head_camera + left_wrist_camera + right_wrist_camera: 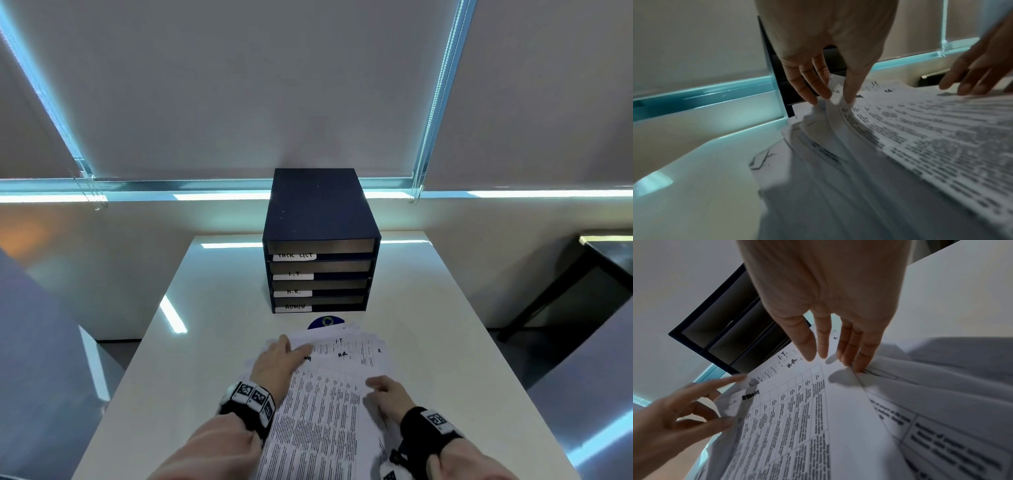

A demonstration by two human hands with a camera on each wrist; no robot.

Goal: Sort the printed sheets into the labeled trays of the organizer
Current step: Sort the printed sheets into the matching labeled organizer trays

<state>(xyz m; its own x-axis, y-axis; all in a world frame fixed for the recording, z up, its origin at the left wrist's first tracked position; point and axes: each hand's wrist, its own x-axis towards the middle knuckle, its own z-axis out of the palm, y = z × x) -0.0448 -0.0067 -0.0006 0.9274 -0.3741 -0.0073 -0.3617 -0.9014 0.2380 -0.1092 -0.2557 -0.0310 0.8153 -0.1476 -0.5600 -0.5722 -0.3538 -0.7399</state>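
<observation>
1. Your left hand (278, 359) lies on the far-left part of the fanned stack of printed sheets (329, 394); its thumb and fingers (809, 91) pinch the lifted left corner of the upper sheets.
2. Your right hand (390, 394) rests on the stack's right side, its straight fingers (863, 353) close together, tips pressing a sheet edge.
3. The stack sits on the white table (445, 342), just in front of the dark blue four-tray organizer (322, 240).
4. The tray labels read TASK LIST (294, 256), I.T, H.R., ADMIN, top to bottom.
</observation>
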